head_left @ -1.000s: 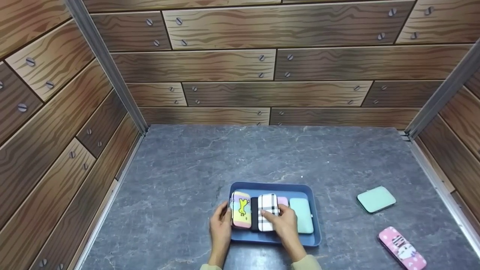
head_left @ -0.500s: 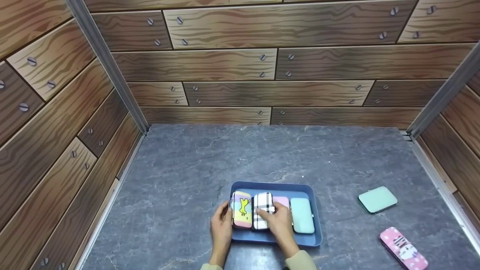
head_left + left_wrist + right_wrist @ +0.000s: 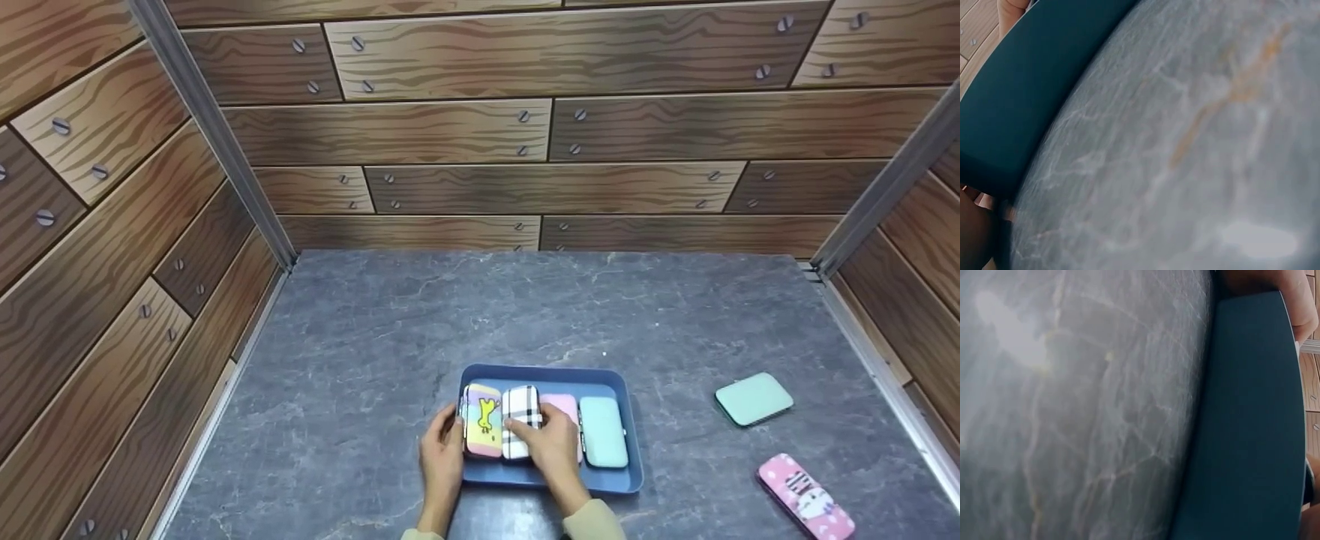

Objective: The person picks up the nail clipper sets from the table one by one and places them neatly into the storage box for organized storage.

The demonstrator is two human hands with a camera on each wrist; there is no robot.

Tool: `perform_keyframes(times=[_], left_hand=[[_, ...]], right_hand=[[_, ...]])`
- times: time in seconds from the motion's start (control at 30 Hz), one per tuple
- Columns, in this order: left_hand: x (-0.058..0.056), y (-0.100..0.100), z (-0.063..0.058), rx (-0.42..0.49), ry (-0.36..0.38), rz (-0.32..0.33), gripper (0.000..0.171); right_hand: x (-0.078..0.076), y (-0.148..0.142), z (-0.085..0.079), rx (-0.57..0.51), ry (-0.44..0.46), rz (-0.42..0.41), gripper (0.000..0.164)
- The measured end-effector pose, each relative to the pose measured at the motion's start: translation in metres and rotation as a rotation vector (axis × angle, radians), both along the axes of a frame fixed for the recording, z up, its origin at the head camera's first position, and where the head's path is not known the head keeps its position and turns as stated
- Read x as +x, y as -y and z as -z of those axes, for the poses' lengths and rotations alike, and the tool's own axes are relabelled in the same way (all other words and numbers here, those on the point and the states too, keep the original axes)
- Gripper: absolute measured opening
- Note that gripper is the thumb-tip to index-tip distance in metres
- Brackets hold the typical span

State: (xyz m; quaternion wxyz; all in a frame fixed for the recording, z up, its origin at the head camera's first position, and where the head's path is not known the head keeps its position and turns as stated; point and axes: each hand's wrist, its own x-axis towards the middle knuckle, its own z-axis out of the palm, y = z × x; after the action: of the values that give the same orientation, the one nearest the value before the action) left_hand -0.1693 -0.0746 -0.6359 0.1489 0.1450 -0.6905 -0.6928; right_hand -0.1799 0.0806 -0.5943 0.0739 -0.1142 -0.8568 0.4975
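In the head view a blue tray (image 3: 551, 480) holds a row of small rectangular cases. My right hand (image 3: 553, 442) grips a black-and-white plaid case (image 3: 520, 405), thumb on its top. That case lies close against a pastel case with a yellow giraffe-like figure (image 3: 484, 420) at the tray's left end. Beside the pastel case, my left hand (image 3: 442, 454) rests at the tray's left wall; whether it holds the case or the wall is hidden. A pink case (image 3: 562, 405) lies partly behind the right hand. Rightmost in the tray is a mint case (image 3: 604, 433).
Outside the tray on the right, another mint case (image 3: 754, 399) lies on the grey marbled tabletop (image 3: 375, 337). Nearer is a pink case with a cartoon figure (image 3: 806, 496). Wood-patterned walls (image 3: 450, 127) enclose the back and sides. Both wrist views show mostly tray wall (image 3: 1241, 416) and tabletop.
My right hand has slid the plaid case left, closing the dark gap beside the pastel case. More of the pink case now shows. The left hand stays in place.
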Motion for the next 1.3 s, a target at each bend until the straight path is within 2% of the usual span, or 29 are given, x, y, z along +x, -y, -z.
perform_keyframes(times=[0.17,0.37,0.53,0.67,0.77,1.03,1.3], left_hand=[[-0.0002,0.0015,0.0011,-0.015,0.006,-0.015,0.031],[0.0009,0.0010,-0.0006,-0.012,0.009,-0.007,0.031],[-0.0002,0.0010,-0.0011,-0.013,-0.014,-0.004,0.031],[-0.0004,0.0003,-0.0013,-0.016,0.004,-0.001,0.031],[-0.0009,0.0000,-0.0006,-0.018,0.023,0.000,0.031],[-0.0011,-0.0006,0.0000,-0.021,0.020,0.000,0.031],[-0.0003,-0.0009,0.0001,-0.005,0.014,-0.005,0.031]], right_hand=[[0.0010,0.0020,0.0019,0.035,-0.040,-0.018,0.038],[0.0032,0.0033,0.0035,0.130,-0.097,0.015,0.043],[0.0051,0.0026,0.0031,0.228,-0.079,0.030,0.056],[0.0065,0.0018,0.0031,0.292,-0.067,0.043,0.062],[0.0071,0.0012,0.0042,0.291,-0.077,0.042,0.068],[0.0065,0.0000,0.0069,0.229,-0.079,0.041,0.066],[0.0076,-0.0003,0.0086,0.216,-0.087,0.039,0.064]])
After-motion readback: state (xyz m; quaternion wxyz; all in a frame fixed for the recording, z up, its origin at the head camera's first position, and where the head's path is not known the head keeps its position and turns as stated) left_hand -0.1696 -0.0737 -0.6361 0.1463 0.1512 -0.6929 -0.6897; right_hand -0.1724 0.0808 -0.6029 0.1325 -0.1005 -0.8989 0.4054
